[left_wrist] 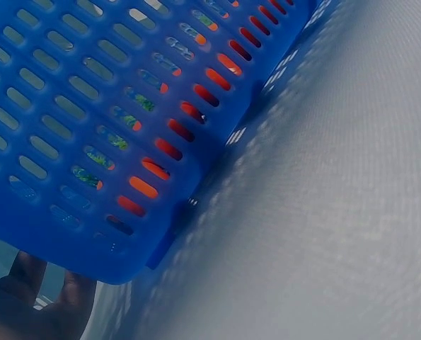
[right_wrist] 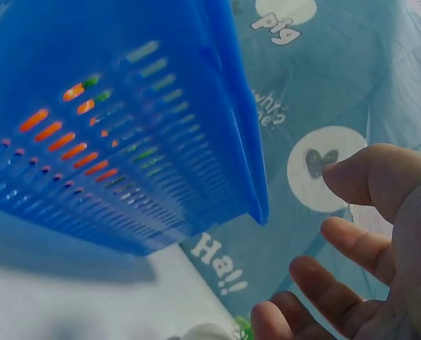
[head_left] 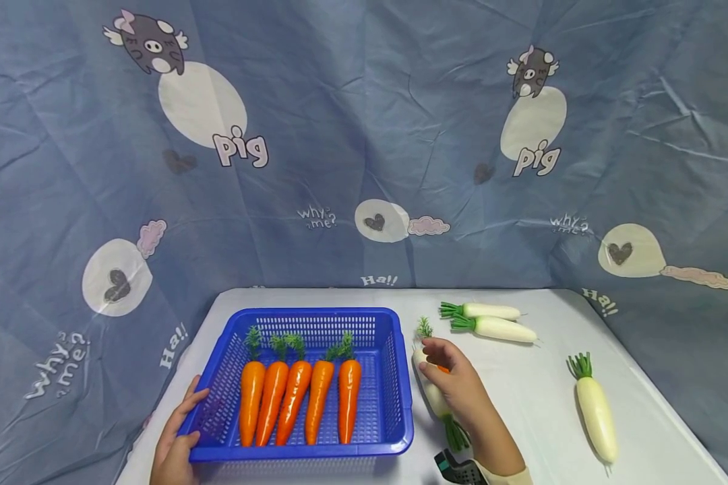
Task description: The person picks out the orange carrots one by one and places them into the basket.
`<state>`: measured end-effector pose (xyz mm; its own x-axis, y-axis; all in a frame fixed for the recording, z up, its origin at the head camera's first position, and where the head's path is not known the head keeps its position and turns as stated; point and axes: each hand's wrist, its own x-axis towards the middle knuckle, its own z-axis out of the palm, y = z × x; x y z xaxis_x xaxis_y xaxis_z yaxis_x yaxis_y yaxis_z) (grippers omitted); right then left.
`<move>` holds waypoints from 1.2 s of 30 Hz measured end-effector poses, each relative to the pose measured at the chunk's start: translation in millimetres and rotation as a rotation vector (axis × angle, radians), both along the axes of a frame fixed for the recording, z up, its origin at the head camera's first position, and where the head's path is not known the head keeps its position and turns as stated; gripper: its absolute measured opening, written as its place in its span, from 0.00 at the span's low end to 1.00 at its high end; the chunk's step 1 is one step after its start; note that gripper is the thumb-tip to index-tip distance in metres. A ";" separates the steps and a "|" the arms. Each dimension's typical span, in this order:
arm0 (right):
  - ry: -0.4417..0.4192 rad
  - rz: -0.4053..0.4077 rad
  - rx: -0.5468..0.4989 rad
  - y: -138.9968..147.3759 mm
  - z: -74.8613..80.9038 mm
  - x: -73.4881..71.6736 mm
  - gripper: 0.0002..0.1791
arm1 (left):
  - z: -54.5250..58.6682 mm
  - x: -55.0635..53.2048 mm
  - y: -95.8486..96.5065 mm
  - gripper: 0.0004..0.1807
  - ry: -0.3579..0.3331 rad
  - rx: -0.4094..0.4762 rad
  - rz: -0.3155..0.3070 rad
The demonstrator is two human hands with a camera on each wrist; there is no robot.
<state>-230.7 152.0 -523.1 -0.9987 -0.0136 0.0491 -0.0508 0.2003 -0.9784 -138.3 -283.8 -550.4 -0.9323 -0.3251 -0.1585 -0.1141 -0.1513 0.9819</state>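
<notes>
In the head view, my left hand [head_left: 174, 441] holds the left side of a blue plastic basket [head_left: 303, 450] near its front corner. Its fingers [left_wrist: 72, 297] show below the rim in the left wrist view. Several orange carrots [head_left: 291, 404] with green tops lie side by side in the basket. To the right of it, my right hand [head_left: 461, 391] hovers with fingers apart, holding nothing. Beneath that hand lies a white radish [head_left: 432, 394], its leaves toward me. Another carrot, mostly hidden by the hand, shows its green top [head_left: 424, 328] and a bit of orange.
Two white radishes [head_left: 503, 329] lie together at the back right of the white table [head_left: 540, 404]. A single radish [head_left: 596, 417] lies farther right, leaves pointing away. Blue patterned cloth [head_left: 315, 135] hangs behind and along both sides.
</notes>
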 end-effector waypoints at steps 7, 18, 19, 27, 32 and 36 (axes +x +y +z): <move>0.046 -0.035 0.134 5.3 -3.1 -1.0 0.25 | -0.4 -0.2 -0.7 0.44 -0.005 0.006 -0.002; 0.052 -0.126 0.271 16.8 -8.7 -4.3 0.25 | -1.5 -1.1 -0.4 0.45 -0.038 -0.001 0.002; 0.046 -0.124 0.270 18.1 -9.1 -4.7 0.25 | -1.3 -1.2 -0.5 0.45 -0.038 0.000 0.002; -0.014 -0.103 0.288 28.0 -12.1 -11.3 0.27 | -1.0 -2.0 -0.1 0.44 -0.021 -0.019 0.005; -0.046 -0.077 0.278 33.1 -17.7 -16.0 0.28 | -0.1 -0.3 0.3 0.44 -0.022 -0.022 0.004; -0.068 -0.066 0.283 36.1 -23.4 -18.5 0.28 | 1.3 0.7 1.6 0.44 -0.043 -0.019 0.014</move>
